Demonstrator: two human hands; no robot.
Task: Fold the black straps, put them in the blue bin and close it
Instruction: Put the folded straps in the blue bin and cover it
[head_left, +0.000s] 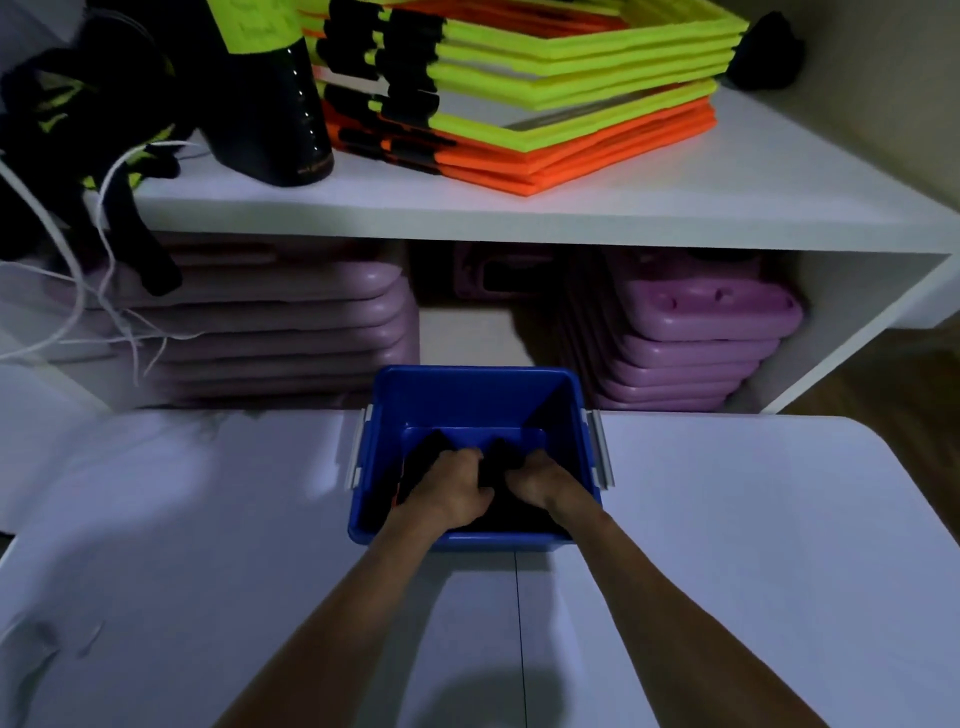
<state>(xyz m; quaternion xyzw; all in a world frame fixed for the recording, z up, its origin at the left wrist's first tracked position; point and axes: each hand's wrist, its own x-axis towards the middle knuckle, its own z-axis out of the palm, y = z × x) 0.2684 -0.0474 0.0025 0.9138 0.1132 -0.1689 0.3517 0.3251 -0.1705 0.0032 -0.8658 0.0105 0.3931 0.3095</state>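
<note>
Both hands are down inside the blue bin on the white table. The left hand and right hand have fingers curled onto the black straps, seemingly pressing them flat so a lid can fit.

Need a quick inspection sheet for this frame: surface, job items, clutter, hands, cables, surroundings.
Surface: white table, bare around the bin.
Job's things: blue bin open on the table, grey latches at both sides; black straps inside it. No lid seen.
Clutter: nothing seen on the table.
Grippers: left hand and right hand both inside the bin, closed on the straps.
Cables: white cords hang off the shelf at left.
Surroundings: white shelf carrying yellow and orange frames, a dark bottle, black gear; purple stacked blocks below.
</note>
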